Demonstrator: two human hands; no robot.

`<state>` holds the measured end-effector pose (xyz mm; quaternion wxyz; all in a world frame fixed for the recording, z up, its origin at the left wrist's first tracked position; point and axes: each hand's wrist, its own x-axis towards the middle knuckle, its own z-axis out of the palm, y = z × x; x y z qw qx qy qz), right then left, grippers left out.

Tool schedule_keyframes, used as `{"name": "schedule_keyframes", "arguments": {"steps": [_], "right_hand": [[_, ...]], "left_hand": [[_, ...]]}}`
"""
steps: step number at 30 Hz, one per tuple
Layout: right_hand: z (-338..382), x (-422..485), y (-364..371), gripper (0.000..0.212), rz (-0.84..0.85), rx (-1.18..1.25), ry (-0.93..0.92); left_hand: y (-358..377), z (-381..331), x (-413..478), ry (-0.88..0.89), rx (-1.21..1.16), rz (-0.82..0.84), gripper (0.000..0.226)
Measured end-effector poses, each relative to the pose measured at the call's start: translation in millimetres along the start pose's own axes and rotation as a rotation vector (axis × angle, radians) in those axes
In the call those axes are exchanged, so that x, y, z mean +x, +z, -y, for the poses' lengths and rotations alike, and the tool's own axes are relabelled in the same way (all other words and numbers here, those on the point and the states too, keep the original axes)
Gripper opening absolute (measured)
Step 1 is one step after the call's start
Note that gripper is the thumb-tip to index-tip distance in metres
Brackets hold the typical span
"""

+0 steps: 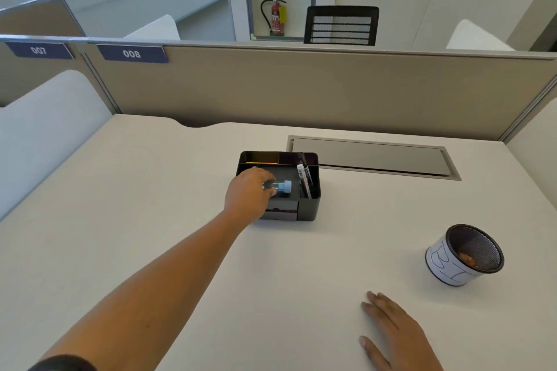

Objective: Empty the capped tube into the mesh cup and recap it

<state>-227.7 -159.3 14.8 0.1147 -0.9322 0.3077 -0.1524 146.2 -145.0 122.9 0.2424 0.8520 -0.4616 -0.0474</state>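
Observation:
My left hand reaches out over the black desk organizer and grips a clear tube with a light blue cap. The tube lies sideways with its cap pointing right, above the organizer's open tray. The black mesh cup, wrapped in a white paper label, stands at the right of the desk, with something small and orange-brown at its bottom. My right hand rests flat on the desk near the front, fingers apart, below and left of the cup.
Pens stand in the organizer's right compartment, and a yellow pencil lies in its back one. A grey cable hatch is set into the desk behind it. A beige partition closes off the far edge of the desk.

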Motion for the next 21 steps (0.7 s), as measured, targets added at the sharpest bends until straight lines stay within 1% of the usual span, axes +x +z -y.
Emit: {"name": "schedule_keyframes", "arguments": {"steps": [6,10,12,14,16,18,19,20,21], "right_hand": [[-3,-4,7,0.073,0.037,0.038,0.030],[1,-6,4,0.073,0.085,0.082,0.064],[4,-7,0,0.073,0.101,0.085,0.062],[6,-6,-2,0.072,0.110,0.083,0.070],[7,-7,-2,0.066,0.106,0.077,0.069],[8,-8,-3,0.062,0.122,0.072,0.075],[6,-9,-2,0.059,0.126,0.062,0.076],[7,-7,-1,0.056,0.130,0.074,0.087],[6,-7,3,0.054,0.132,0.067,0.071]], "left_hand": [[11,1,11,0.032,-0.021,0.058,0.033],[14,2,7,0.008,-0.070,0.077,0.047],[13,1,1,-0.010,-0.124,0.052,0.054],[12,-2,-13,0.014,-0.134,-0.019,0.056],[11,-5,-36,0.075,-0.120,-0.132,0.050],[16,-9,-67,0.157,-0.112,-0.254,0.038],[24,-9,-91,0.201,-0.146,-0.268,0.034],[31,-14,-113,0.207,-0.170,-0.234,0.034],[43,-13,-127,0.250,-0.159,-0.216,0.035]]}}
